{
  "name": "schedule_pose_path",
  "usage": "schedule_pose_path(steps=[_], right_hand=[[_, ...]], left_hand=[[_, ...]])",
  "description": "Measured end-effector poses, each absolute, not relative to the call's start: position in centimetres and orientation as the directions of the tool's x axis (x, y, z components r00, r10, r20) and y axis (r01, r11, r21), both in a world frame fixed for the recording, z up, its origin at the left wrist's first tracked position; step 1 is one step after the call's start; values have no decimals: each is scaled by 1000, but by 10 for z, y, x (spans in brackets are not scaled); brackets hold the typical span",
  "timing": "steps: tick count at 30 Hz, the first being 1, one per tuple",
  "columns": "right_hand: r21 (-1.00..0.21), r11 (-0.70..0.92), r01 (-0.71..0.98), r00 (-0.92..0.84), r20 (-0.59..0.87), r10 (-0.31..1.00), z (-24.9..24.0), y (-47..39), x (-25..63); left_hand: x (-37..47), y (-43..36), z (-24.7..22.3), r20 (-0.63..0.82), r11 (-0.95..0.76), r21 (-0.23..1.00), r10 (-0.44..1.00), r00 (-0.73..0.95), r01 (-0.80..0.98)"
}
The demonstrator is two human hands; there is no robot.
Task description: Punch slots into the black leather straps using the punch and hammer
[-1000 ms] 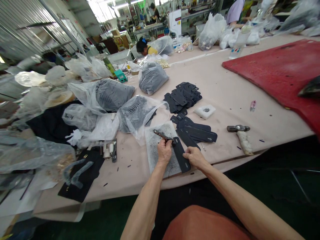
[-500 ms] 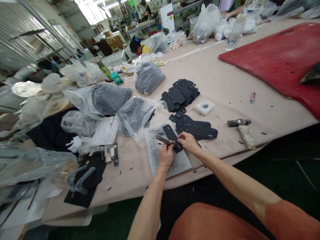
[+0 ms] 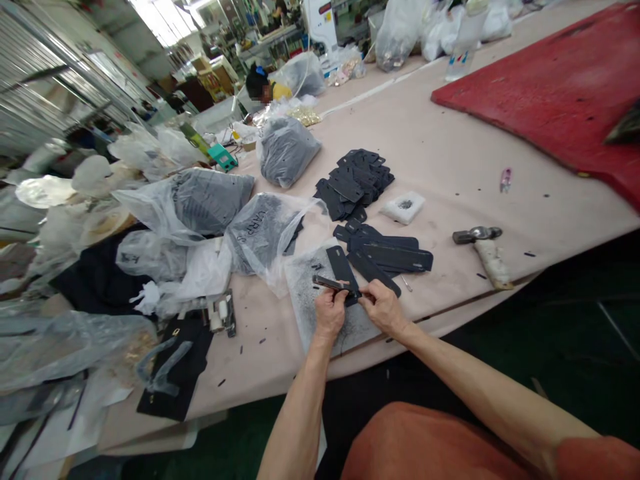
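Note:
My left hand (image 3: 331,312) is closed around a slim dark metal tool (image 3: 324,281), whose exact kind I cannot make out. The tool lies across a dark flat strap piece (image 3: 341,260) with a small slot near its far end. My right hand (image 3: 386,308) pinches the near end of the dark piece, close to the left fingertips. Beneath both hands is a pale board (image 3: 300,287) speckled with dark marks and bits. Another dark strap piece (image 3: 373,272) slants from the pile of similar pieces (image 3: 400,253) toward my right hand.
A hammer (image 3: 483,247) with a wrapped handle lies to the right. Beyond the board are a white pad (image 3: 403,207), a heap of dark pieces (image 3: 355,183) and a marked plastic bag (image 3: 260,230). A red sheet (image 3: 550,100) covers the far right. A person (image 3: 265,90) sits across the table.
My right hand has shifted to the near end of the dark piece, exposing a slanted piece beside it. The left hand still holds the tool. The camera view has moved slightly.

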State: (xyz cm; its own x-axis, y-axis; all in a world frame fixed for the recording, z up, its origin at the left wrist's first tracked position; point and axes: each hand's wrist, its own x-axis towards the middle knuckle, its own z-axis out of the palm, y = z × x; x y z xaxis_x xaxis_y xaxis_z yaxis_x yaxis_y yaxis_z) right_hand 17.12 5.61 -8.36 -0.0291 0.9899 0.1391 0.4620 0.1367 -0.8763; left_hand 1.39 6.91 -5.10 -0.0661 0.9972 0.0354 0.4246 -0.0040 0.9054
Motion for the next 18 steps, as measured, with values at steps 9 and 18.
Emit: schedule_pose_path(steps=[9,18], right_hand=[[-881,143,451,-28,146,989,-86,53,170],[-884,136,447,-29,138,990,-87,54,171]], left_hand=[[10,66,-55,54,-32,879,998,-33,476],[12,63,-63,138,-114,829,990,-3,548]])
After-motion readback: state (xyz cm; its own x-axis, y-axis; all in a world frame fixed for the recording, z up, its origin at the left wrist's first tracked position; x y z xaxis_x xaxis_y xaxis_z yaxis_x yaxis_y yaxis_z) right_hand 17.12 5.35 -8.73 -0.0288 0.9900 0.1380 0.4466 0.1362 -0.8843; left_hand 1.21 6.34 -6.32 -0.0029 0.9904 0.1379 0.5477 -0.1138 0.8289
